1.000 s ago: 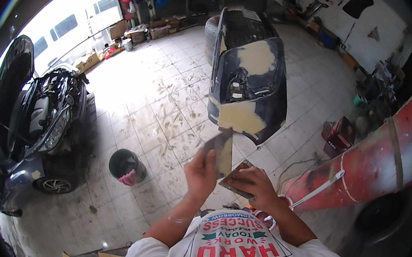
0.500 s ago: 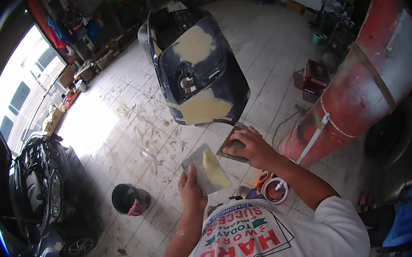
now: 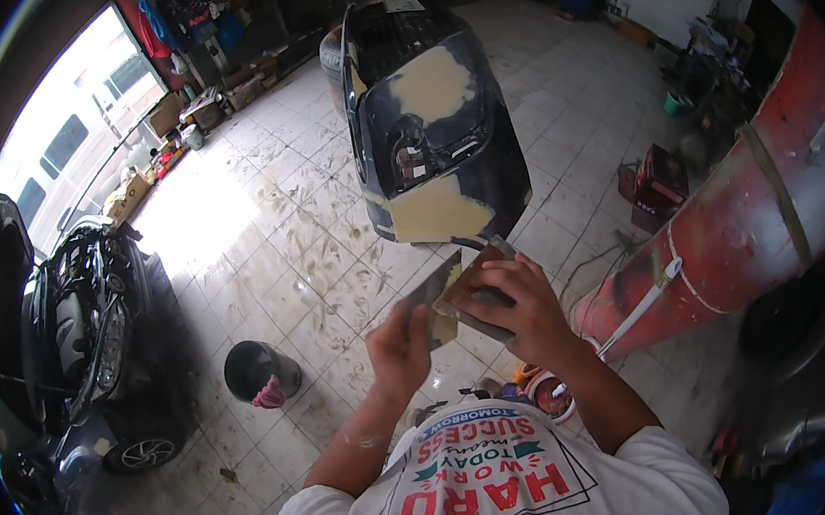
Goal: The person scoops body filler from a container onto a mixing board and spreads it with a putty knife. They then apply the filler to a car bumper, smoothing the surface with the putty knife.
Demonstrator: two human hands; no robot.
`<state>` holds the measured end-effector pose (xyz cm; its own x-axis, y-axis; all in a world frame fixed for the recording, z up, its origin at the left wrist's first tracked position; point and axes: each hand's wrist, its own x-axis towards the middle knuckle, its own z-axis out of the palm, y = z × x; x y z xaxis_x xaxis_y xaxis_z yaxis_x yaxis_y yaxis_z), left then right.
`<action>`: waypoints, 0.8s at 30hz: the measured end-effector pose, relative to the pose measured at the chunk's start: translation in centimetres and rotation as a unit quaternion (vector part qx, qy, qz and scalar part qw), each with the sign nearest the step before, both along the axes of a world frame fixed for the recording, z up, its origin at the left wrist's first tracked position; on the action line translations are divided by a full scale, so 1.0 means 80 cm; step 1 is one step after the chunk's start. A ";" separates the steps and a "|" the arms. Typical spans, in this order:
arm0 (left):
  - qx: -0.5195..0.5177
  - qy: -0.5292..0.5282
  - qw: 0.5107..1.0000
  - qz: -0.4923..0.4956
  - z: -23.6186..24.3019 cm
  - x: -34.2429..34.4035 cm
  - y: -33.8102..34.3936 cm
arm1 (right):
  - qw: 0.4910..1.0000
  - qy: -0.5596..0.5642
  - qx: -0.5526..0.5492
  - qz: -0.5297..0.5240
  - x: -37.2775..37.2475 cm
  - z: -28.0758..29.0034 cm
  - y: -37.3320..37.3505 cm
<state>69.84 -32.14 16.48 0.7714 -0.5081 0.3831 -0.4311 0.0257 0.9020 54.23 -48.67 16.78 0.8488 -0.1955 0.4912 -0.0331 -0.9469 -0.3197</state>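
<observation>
While both of my hands meet just above my chest, I read the work from them outward. My left hand (image 3: 400, 344) is closed on a thin metal spreader (image 3: 433, 286), pinched at its lower edge with the blade slanting up to the right. My right hand (image 3: 519, 312) is clamped from above on a flat mixing board (image 3: 478, 306), fingers wrapped over its far edge, and the blade's face lies against the board. A pale smear of filler (image 3: 443, 327) sits between them.

I judge both tools light and stiff. The blade looks thin enough to flex, so it is best held near its back edge. The filler looks soft and sticky, likely to slide if the board tips, so the board wants a level grip by its clean rim.

Just beyond the hands stands a dark car panel (image 3: 436, 144) with tan filler patches. To my left on the tiled floor (image 3: 270, 242) is a black bucket (image 3: 259, 372), farther left a dark car (image 3: 80, 343) with its bonnet raised. To my right a red car body (image 3: 750, 212) runs up the frame.
</observation>
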 end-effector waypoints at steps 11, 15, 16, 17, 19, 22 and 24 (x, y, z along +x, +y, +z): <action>0.066 0.032 0.995 0.060 0.019 0.012 0.005 | 0.998 -0.014 -0.010 0.055 0.013 0.007 0.018; -0.082 0.034 0.996 0.026 0.010 0.004 0.009 | 0.993 0.027 -0.039 0.111 0.025 0.007 0.021; -0.080 0.062 0.994 0.040 0.009 0.007 0.010 | 0.990 0.047 -0.026 0.127 0.026 0.007 0.023; -0.122 0.074 0.989 0.050 0.009 0.012 0.009 | 0.992 0.053 0.000 0.118 0.027 0.006 0.027; -0.201 0.108 0.969 0.096 0.010 0.026 0.005 | 0.989 0.088 0.041 0.110 0.024 0.003 0.033; -0.239 0.233 0.940 0.068 0.006 0.031 -0.006 | 0.979 -0.060 0.061 0.184 0.019 -0.006 0.036; -0.272 0.524 0.806 -0.029 0.000 0.025 -0.009 | 0.978 -0.085 0.052 0.181 0.021 -0.014 0.026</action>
